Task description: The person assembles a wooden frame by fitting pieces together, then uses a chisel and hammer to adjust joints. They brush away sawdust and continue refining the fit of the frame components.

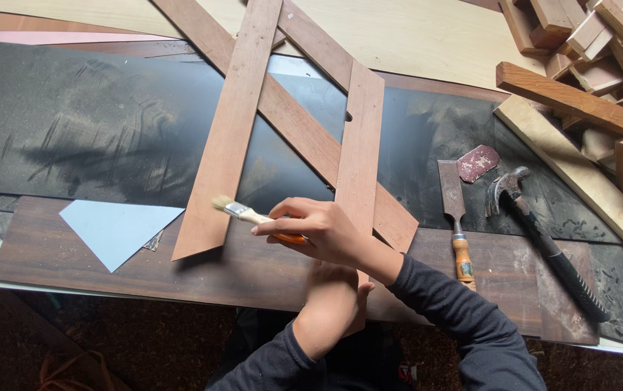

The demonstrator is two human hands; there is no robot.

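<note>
My right hand (326, 230) is shut on a small paintbrush (243, 211) with an orange handle. Its pale bristles point left and rest on the lower part of a slanted wooden slat (230, 137). My left hand (329, 304) is just below, gripping the near end of an upright slat (361, 145). A third slat (293, 119) runs diagonally under both, and together the three form a crossed frame on a black mat (109, 123).
A dark wooden board (239, 271) lies along the near table edge with a light blue sheet (112, 228) on it. To the right are a chisel (455, 210), a hammer (543, 242) and a sandpaper scrap (476, 162). Wood offcuts (601, 51) are piled at the top right.
</note>
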